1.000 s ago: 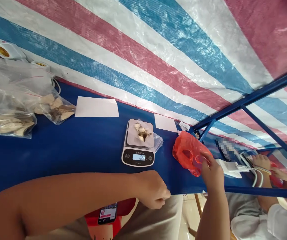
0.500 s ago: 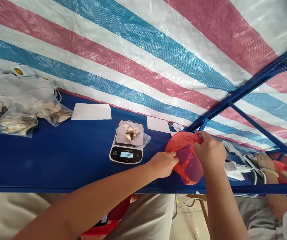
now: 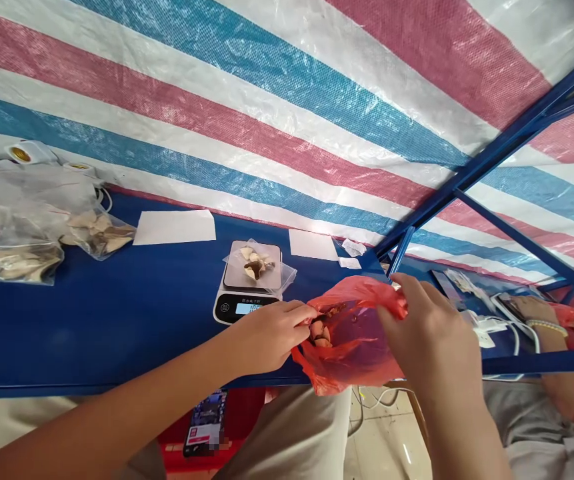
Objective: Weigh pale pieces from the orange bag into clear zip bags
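A red plastic bag (image 3: pixel 347 373) is stretched between my two hands at the table's front edge, its mouth spread wide. My left hand (image 3: pixel 271 333) pinches the rim on the left, while my right hand (image 3: pixel 431 327) grips the rim on the right. Inside the bag lie some pale and brown dried pieces (image 3: pixel 321 333). Left of the bag, a digital kitchen scale (image 3: pixel 223 293) carries a small clear plastic bag (image 3: pixel 287 277) with dried pieces (image 3: pixel 257 263) on it. My left hand partly covers the scale's display.
Several zip bags of dried pieces (image 3: pixel 21 257) lie at the left, near white lamp sockets (image 3: pixel 31 152). White papers (image 3: pixel 174 227) line the back. A blue metal frame (image 3: pixel 487 157) rises at right; beyond it is another person's hand (image 3: pixel 537 310). A phone (image 3: pixel 205 423) lies below the table.
My hands have drawn apart, opening the red bag wider and bringing it nearer, so the pieces inside now show. My left hand has moved left, over part of the scale's display.
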Demonstrator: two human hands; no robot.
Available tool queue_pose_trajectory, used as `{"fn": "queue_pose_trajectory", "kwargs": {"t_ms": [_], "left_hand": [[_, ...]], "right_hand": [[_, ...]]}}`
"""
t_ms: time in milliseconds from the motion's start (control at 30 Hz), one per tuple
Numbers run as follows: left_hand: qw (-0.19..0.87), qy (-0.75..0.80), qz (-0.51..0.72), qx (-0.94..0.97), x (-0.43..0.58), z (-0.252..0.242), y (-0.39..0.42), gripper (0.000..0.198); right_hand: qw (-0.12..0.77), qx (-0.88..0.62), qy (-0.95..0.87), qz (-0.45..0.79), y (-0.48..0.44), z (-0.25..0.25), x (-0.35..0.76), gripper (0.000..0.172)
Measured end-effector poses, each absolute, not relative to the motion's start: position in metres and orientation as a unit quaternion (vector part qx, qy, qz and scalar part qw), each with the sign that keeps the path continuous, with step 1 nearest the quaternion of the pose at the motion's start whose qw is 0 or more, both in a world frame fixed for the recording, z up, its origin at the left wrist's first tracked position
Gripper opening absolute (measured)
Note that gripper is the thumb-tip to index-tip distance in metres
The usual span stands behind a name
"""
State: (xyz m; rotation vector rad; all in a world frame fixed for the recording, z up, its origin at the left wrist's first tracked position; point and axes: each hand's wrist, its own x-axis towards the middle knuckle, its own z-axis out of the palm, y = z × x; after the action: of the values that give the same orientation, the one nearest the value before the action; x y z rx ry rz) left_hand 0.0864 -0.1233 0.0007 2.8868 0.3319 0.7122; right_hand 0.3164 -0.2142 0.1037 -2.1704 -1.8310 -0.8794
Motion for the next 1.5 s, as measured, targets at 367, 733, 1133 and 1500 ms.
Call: {"fn": "queue_pose_trajectory", "kwargs": {"t_ms": [367,733,1133,1500], "left_hand": [[0.003,0.172,0.215,0.961,0.095,-0.013,-0.146,0.020],[0.030,0.188,0.225,0.956,0.097,-0.028,-0.162,0.009],[0.103,0.196,0.280,0.934,0.093,-0.042,-0.166,0.007],[0.095,0.214,0.306,0.923,0.093,-0.049,-0.170,0.018]], "right_hand": [[0.236,-0.601,-0.755,-0.118,-0.248,0.061,0.284,0.018],[0.145,-0.674,-0.700,0.187,-0.215,0.007,0.303,0.030],[0.122,-0.748,-0.650,0.050,-0.228,-0.004,0.334,0.026],[0.102,-0.731,-0.675,-0.003,-0.212,-0.002,0.275,0.016]]}}
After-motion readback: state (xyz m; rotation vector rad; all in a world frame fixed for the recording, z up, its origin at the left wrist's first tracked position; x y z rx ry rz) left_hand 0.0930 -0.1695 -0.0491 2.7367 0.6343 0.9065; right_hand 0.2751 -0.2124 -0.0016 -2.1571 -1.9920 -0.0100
